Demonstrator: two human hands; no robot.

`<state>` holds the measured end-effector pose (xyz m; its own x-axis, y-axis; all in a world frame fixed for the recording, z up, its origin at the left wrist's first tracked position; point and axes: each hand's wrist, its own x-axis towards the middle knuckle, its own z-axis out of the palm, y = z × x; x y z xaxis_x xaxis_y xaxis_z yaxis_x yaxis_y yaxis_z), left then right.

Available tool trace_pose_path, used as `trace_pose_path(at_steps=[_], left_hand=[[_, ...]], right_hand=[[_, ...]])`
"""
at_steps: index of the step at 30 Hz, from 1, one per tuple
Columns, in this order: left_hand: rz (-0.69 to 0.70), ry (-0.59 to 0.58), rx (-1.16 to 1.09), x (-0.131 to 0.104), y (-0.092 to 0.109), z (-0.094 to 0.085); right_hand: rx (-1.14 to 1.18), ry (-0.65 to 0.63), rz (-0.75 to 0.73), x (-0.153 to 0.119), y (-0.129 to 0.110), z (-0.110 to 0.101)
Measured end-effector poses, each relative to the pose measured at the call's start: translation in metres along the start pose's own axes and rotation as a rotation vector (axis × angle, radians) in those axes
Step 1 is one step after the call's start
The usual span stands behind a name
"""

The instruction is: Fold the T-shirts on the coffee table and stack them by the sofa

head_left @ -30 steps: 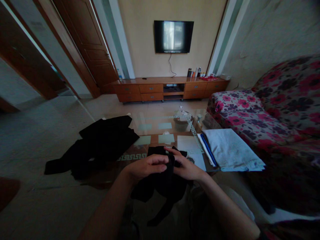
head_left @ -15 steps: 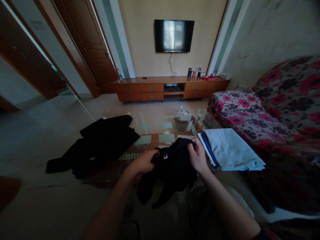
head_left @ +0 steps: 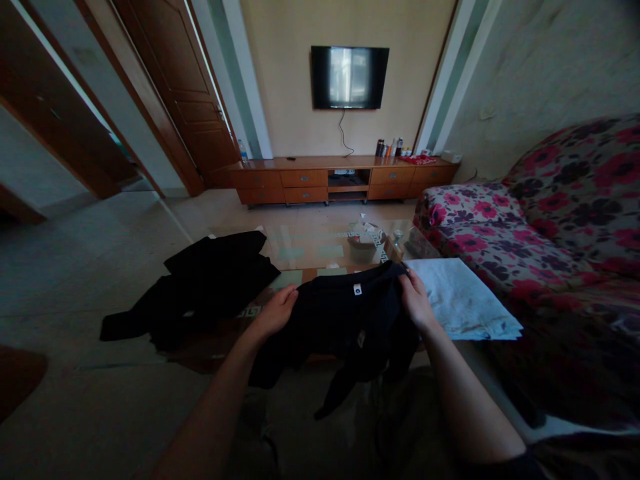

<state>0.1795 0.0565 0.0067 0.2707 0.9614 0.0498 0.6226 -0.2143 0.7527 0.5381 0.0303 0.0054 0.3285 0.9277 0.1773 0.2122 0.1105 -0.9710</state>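
A dark long-sleeved garment (head_left: 340, 320) with a small white label near its upper edge is stretched between my two hands, over the near side of the glass table (head_left: 300, 241). My left hand (head_left: 280, 310) is closed on its left edge. On the opposite edge, my right hand (head_left: 416, 300) grips the cloth, close to a stack of folded light blue-grey cloth (head_left: 465, 300). Loose parts of the garment hang down toward me. Left of my left hand, a heap of black clothing (head_left: 210, 280) lies on the table, one sleeve reaching out leftward.
A bowl (head_left: 367, 250) with crumpled white paper stands at the table's far right. The flowered sofa (head_left: 550, 227) borders the right side. Beyond the table are a low wooden cabinet (head_left: 305, 179) with bottles on top and a wall television (head_left: 350, 77).
My hands have moved apart, spreading the bunched dark garment wider. Its white label has shifted right and up, and the cloth now covers part of the folded stack's left side.
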Motion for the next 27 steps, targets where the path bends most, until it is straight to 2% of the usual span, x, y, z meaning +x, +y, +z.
trace_pose_path(at_steps=[3, 6, 9, 11, 13, 17, 21, 24, 27], left_hand=[[0.107, -0.074, 0.109, -0.030, 0.009, -0.026], [0.150, -0.138, 0.246, -0.060, 0.003, -0.057], [0.113, -0.058, 0.354, -0.080, -0.004, -0.090], [0.093, 0.028, 0.402, -0.089, -0.002, -0.112], [0.086, 0.128, 0.453, -0.098, 0.008, -0.132], [0.091, 0.299, 0.585, -0.116, 0.040, -0.164], [0.114, 0.414, 0.654, -0.132, 0.061, -0.194], [0.075, 0.410, 0.617, -0.139, 0.064, -0.217], [0.028, 0.286, 0.519, -0.144, 0.068, -0.236]], right_hand=[[-0.001, -0.153, 0.085, -0.001, -0.007, -0.013], [-0.049, -0.347, 0.110, -0.009, -0.032, -0.031], [-0.153, -0.636, 0.055, -0.021, -0.070, -0.055], [-0.276, -0.819, 0.024, -0.027, -0.096, -0.071], [-0.438, -0.912, -0.001, -0.031, -0.116, -0.086], [-0.698, -0.868, -0.058, -0.025, -0.144, -0.107], [-0.725, -0.798, -0.205, -0.013, -0.173, -0.128], [-0.733, -0.650, -0.349, -0.010, -0.202, -0.143], [-0.820, -0.475, -0.476, -0.013, -0.227, -0.155]])
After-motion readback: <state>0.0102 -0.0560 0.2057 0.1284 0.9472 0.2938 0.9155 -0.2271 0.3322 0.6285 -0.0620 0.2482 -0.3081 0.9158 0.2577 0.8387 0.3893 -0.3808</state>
